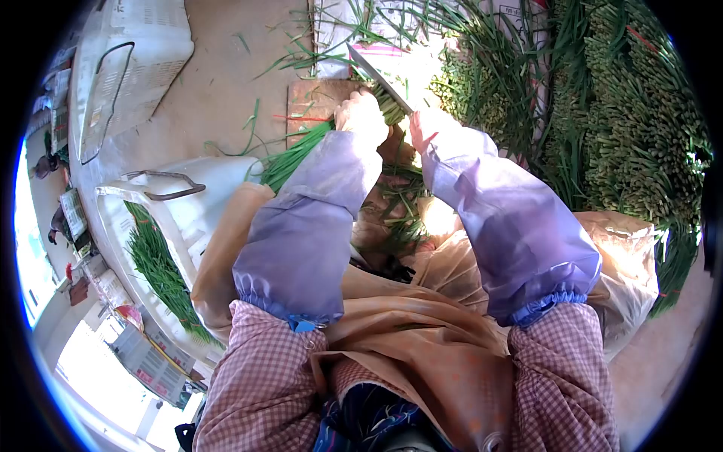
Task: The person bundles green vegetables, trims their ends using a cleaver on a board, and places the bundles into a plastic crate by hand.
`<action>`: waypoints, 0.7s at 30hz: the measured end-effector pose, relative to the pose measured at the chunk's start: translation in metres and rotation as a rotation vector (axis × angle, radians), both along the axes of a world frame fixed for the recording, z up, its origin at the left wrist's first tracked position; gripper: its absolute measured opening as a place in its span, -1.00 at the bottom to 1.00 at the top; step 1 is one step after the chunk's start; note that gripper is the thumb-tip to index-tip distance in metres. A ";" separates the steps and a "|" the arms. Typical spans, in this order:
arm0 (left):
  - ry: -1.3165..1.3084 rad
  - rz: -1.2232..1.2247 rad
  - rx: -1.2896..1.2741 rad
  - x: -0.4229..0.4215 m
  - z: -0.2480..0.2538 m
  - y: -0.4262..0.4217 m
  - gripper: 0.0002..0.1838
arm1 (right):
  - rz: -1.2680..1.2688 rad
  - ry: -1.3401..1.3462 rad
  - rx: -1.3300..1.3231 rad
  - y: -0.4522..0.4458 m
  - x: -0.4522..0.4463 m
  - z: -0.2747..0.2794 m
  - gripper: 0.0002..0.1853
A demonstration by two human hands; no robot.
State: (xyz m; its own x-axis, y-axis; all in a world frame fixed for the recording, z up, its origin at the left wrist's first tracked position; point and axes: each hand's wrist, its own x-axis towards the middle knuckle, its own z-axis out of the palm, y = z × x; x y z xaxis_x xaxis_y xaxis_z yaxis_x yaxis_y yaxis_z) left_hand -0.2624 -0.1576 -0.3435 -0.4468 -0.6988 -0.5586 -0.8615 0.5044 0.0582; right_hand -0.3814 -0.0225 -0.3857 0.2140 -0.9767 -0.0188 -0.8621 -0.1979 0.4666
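My left hand (363,113) is closed round a bundle of long green stalks (295,160), whose leaves trail down to the left beside my sleeve. The cut-looking stalk ends (391,110) point out to the right of that hand. A knife blade (379,78) slants across just past these ends, its tip toward the upper left. My right hand (426,126) is closed at the blade's lower end; the handle is hidden. A brown board (307,99) lies under the bundle.
Large piles of green stalks (640,128) lie at the right. A white crate (162,226) with greens stands at the left, another white container (135,60) at the upper left. Loose leaves (252,128) are scattered on the floor. A tan apron (422,331) covers the lap.
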 end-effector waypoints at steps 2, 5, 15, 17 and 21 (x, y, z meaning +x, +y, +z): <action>-0.046 -0.046 -0.033 0.000 -0.004 0.002 -0.30 | 0.229 0.296 0.139 0.006 0.000 0.012 -0.85; -0.016 -0.085 -0.045 0.006 -0.013 0.000 -0.30 | 0.280 0.319 0.140 0.029 -0.003 0.008 -0.85; -0.030 -0.179 -0.032 0.007 -0.024 -0.002 -0.50 | 0.225 0.352 -0.016 -0.013 0.004 -0.030 -0.86; -0.058 -0.230 0.021 -0.001 -0.001 -0.005 -0.59 | 0.299 0.493 0.003 -0.002 0.002 -0.028 -0.86; 0.050 -0.247 0.044 0.010 -0.021 -0.008 -0.66 | 0.394 0.761 -0.016 0.045 0.006 -0.041 -0.86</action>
